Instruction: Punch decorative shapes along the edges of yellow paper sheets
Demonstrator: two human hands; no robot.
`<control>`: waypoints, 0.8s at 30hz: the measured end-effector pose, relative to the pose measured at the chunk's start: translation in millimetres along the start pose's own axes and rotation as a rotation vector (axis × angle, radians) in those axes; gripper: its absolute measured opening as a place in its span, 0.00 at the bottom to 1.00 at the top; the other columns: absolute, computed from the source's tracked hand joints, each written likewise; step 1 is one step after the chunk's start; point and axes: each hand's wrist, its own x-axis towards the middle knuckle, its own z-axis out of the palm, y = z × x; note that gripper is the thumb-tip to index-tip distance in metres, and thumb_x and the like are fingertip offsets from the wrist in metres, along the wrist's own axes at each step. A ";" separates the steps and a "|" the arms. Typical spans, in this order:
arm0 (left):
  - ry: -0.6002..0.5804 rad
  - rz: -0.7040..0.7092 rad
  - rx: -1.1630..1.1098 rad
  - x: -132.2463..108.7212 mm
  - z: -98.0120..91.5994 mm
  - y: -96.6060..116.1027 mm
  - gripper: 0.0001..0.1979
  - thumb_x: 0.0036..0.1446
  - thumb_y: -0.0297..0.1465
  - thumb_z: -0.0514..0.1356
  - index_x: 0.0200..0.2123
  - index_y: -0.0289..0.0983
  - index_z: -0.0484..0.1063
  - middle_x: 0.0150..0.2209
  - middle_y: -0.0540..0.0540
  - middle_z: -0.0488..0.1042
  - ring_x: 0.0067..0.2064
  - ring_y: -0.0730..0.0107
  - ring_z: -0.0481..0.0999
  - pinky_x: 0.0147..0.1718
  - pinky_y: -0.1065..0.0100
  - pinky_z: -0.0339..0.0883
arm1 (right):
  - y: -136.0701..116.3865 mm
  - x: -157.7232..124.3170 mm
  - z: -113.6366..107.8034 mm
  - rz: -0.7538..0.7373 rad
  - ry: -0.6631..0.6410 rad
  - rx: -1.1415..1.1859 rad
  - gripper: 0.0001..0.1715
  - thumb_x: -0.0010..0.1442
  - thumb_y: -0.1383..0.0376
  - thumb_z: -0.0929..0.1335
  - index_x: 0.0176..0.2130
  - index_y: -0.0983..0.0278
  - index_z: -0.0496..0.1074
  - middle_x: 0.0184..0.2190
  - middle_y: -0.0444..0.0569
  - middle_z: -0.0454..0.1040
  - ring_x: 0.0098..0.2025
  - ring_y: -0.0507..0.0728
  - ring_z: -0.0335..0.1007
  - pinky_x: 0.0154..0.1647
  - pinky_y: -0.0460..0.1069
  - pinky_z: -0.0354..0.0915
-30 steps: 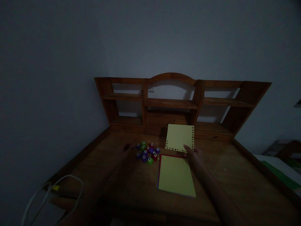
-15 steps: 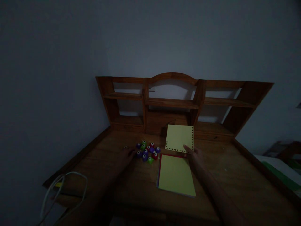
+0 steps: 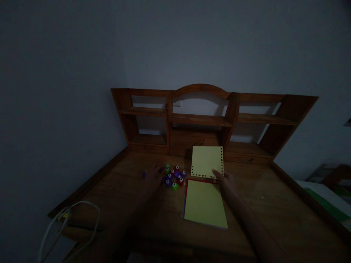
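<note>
My right hand (image 3: 225, 182) pinches the lower right corner of a yellow sheet (image 3: 207, 160) with small punched holes along its right and bottom edges; the sheet is raised behind a paper stack. That stack (image 3: 205, 204), yellow on top with a red edge showing, lies on the desk. My left hand (image 3: 155, 177) reaches to the left side of a cluster of small purple, red and green punches (image 3: 169, 176), its fingers apart over them. One purple punch (image 3: 144, 174) sits by itself left of that hand. The light is dim.
A wooden shelf unit (image 3: 200, 119) stands at the back of the desk (image 3: 263, 204). White cable loops (image 3: 82, 202) hang at the lower left, near a yellow item (image 3: 65, 215). A white and green surface (image 3: 323, 202) is beyond the right edge.
My left hand has moved right, onto the cluster's left side, and a purple punch now shows left of it. The held sheet has shifted slightly left.
</note>
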 end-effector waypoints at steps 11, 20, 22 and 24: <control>-0.040 0.091 -0.329 36.8 30.7 22.1 0.21 0.54 0.45 0.60 0.46 0.38 0.72 0.48 0.43 0.75 0.49 0.59 0.73 0.51 0.61 0.63 | -13.2 -11.3 8.4 0.026 -0.079 -0.003 0.25 0.43 0.51 0.76 0.35 0.67 0.78 0.32 0.55 0.81 0.30 0.62 0.77 0.30 0.53 0.69; -0.742 0.041 -0.385 57.5 34.5 49.4 0.16 0.46 0.40 0.67 0.35 0.34 0.78 0.34 0.43 0.80 0.32 0.66 0.77 0.29 0.71 0.68 | -50.3 -13.8 16.8 0.018 -0.240 -0.186 0.21 0.45 0.55 0.77 0.35 0.67 0.78 0.28 0.53 0.79 0.26 0.58 0.74 0.27 0.50 0.68; -0.732 0.006 -0.378 54.2 37.9 45.2 0.14 0.44 0.39 0.68 0.29 0.33 0.79 0.30 0.42 0.79 0.28 0.67 0.76 0.25 0.72 0.67 | -65.6 -9.8 19.6 -0.091 -0.240 -0.195 0.19 0.50 0.54 0.75 0.37 0.65 0.78 0.31 0.51 0.79 0.31 0.57 0.74 0.31 0.49 0.68; -0.622 -0.064 -0.499 55.4 41.3 38.6 0.14 0.44 0.37 0.69 0.30 0.32 0.79 0.30 0.41 0.80 0.28 0.66 0.77 0.25 0.71 0.68 | -75.0 -4.1 21.6 -0.230 -0.196 -0.169 0.20 0.56 0.51 0.70 0.37 0.64 0.76 0.31 0.50 0.78 0.31 0.56 0.72 0.32 0.49 0.68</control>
